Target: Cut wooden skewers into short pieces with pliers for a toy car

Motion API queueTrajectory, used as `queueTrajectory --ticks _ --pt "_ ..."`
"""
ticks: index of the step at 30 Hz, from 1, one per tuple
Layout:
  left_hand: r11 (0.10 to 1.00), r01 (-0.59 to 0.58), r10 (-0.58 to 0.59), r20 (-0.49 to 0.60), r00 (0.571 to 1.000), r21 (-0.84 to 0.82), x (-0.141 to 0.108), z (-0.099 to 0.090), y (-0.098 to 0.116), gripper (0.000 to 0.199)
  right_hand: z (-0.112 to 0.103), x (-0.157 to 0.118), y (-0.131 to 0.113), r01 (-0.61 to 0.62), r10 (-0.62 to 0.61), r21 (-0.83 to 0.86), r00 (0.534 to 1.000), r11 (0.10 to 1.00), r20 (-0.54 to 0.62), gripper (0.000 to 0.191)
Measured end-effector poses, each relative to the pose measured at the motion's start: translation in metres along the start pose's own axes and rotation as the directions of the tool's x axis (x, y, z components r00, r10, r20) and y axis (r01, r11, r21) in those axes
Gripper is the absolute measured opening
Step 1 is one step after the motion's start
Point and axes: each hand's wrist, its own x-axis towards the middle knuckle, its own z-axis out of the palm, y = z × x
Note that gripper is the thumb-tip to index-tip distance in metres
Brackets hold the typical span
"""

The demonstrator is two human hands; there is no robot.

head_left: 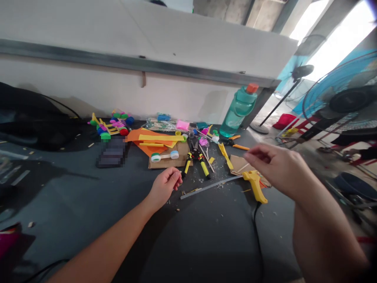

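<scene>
My left hand [166, 185] is closed over the dark table, its curled fingers hiding whatever may be inside. It is near the left end of a long glue stick [210, 187], whose other end meets a yellow glue gun [255, 187]. Above the glue gun, my right hand [273, 167] is raised with thumb and fingers pinched together; I cannot make out anything between them. Yellow-and-black pliers [195, 157] lie beyond my left hand. Beside them, a stick with bottle caps on its ends [165, 156] rests on cardboard [176, 162].
Orange and yellow paper strips [153, 142], a colourful cap-and-stick model [113, 125] and a blurred dark rectangle [112, 152] lie farther back. A teal bottle [238, 112] stands against the white partition [176, 94]. The glue gun's black cord [257, 236] runs toward me. Fans [347, 96] stand at right.
</scene>
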Motion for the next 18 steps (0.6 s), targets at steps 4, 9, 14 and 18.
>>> queueTrajectory --ticks 4,9,14,18 --pt "1.0 -0.009 0.009 0.0 1.0 -0.004 0.0 0.0 0.001 0.026 0.018 -0.031 0.036 -0.191 0.278 -0.43 0.949 0.883 0.15 0.034" --pt "0.999 -0.033 0.032 0.016 0.999 0.018 0.0 0.0 -0.001 0.026 0.053 -0.062 0.072 -0.27 0.471 -0.608 0.86 0.747 0.197 0.048" --pt "0.998 -0.047 0.047 0.002 0.999 0.03 -0.001 0.0 -0.001 0.026 0.064 -0.064 0.082 -0.291 0.53 -0.595 0.802 0.749 0.275 0.039" --pt "0.998 -0.053 0.053 -0.007 0.999 0.035 -0.001 0.0 -0.001 0.027 0.061 -0.065 0.087 -0.272 0.507 -0.598 0.82 0.754 0.266 0.037"
